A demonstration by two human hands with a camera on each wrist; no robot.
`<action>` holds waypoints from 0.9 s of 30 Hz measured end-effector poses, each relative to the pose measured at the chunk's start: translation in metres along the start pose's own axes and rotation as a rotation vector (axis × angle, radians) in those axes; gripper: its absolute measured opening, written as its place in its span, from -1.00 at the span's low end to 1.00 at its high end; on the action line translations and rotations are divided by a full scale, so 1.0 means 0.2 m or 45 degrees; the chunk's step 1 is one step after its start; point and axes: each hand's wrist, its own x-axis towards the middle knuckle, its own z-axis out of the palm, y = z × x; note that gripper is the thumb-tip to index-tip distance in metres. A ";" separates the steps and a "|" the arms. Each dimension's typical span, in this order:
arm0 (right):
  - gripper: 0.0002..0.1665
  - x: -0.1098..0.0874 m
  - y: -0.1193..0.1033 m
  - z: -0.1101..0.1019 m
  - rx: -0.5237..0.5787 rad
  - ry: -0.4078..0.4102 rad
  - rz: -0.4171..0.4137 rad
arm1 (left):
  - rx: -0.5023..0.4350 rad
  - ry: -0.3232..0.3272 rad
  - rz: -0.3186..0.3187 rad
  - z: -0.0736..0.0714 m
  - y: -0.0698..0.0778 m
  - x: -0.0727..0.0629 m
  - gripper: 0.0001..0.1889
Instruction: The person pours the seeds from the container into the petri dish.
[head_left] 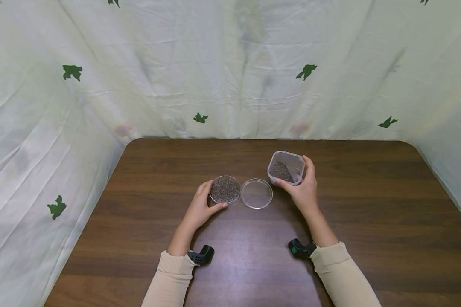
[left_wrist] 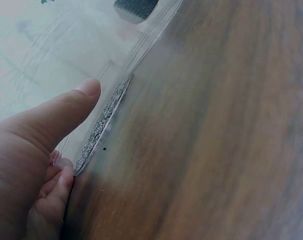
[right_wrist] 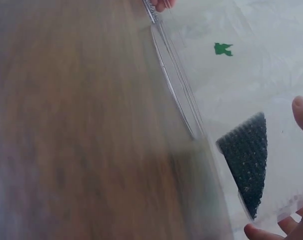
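My left hand grips a round clear petri dish, with the thumb at its near rim and fingers along its left side. A layer of fine grey-black speckled seeds covers the dish's bottom, seen edge-on as a thin band of seeds in the left wrist view. To the right, my right hand holds a clear plastic tub between thumb and fingers. The tub tilts, and dark seeds are heaped in one corner. Between the hands lies the dish's clear round lid, beside the filled dish.
All this is on a brown wood-grain table. A pale curtain with green leaf-shaped patches hangs behind the far edge and along the sides. One dark speck lies on the wood beside the dish.
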 end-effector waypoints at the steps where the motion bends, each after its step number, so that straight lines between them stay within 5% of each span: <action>1: 0.16 0.00 0.00 -0.01 -0.005 0.004 0.012 | 0.000 0.000 0.000 0.00 0.00 0.00 -0.08; 27: 0.14 -0.04 0.06 -0.11 0.008 0.062 0.133 | 0.002 0.003 0.003 0.00 0.00 0.00 -0.09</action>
